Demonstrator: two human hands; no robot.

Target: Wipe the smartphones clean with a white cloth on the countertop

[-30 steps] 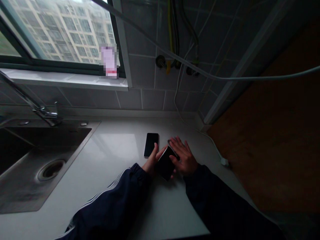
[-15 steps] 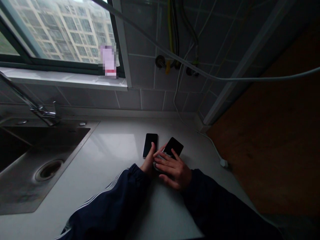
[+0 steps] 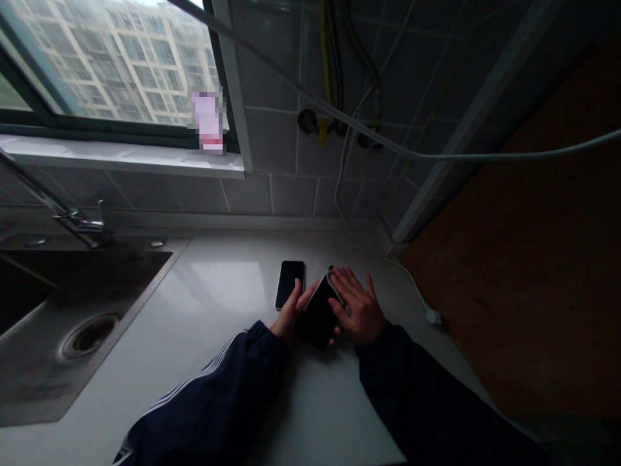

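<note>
My left hand (image 3: pixel 290 312) is closed around a dark, flat phone (image 3: pixel 317 317), its thumb at the left side and fingertips showing below the right edge. The phone is tilted, its black face towards me. Over its upper right part lies my right hand (image 3: pixel 358 304), fingers stretched and thumb on the black face. A thin pale grey cloth (image 3: pixel 330 275) shows under those fingers; most of it is hidden. Another phone (image 3: pixel 290 283) with a black screen lies on the white countertop (image 3: pixel 218 362), just beyond my left thumb.
A steel sink (image 3: pixel 145 285) with a chrome faucet (image 3: pixel 80 223) is at the left. A white cable (image 3: pixel 412 279) with a plug (image 3: pixel 433 316) runs along the right. Another cable (image 3: pixel 466 157) hangs across the view. A brown wooden panel (image 3: pixel 509 291) borders the counter's right side.
My right hand has slid up and right along the phone with the pale cloth, uncovering the phone's lower part. The left hand still holds the phone, which has tilted and shifted towards me.
</note>
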